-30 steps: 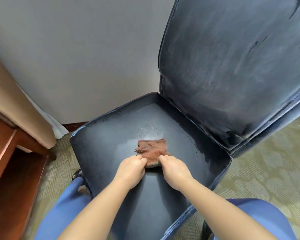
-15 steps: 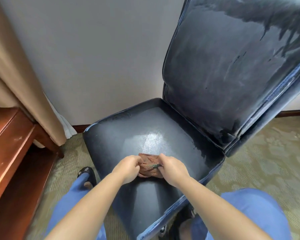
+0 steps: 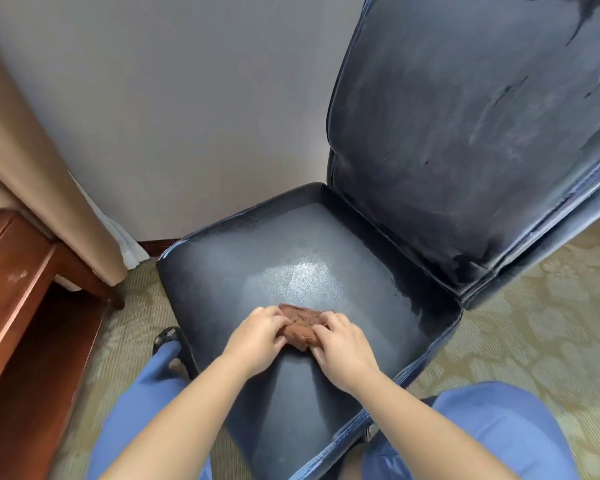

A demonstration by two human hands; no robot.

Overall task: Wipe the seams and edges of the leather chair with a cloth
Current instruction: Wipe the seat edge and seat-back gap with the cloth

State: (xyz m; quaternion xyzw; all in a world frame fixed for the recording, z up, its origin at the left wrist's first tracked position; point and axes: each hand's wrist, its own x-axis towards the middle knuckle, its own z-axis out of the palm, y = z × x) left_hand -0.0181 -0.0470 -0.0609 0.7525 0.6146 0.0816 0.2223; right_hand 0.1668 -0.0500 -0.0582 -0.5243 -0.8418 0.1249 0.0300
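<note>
Both forearms reach forward and down over the chair seat point(image 3: 222, 282), converging at its middle. Left hand point(image 3: 257, 339): palm down, fingers curled, grip closed on the left end of the cloth point(image 3: 300, 327). Right hand point(image 3: 342, 348): palm down, fingers bent, grip pinching the cloth's right end. Cloth: reddish-brown, bunched and creased between the two hands, pressed onto the seat just nearer than a pale sheen on the leather. Its long axis runs left to right across the seat, far edge pointing toward the backrest point(image 3: 465, 133). Chair: dark blue leather, scuffed, with a piped seam around the seat edge; backrest upright to the right, streaked and dull. Blue trouser legs point(image 3: 482, 438) flank the seat's front corner. Patterned carpet point(image 3: 551, 323) below; wooden furniture point(image 3: 14, 271) and curtain point(image 3: 32, 168) to the left.
</note>
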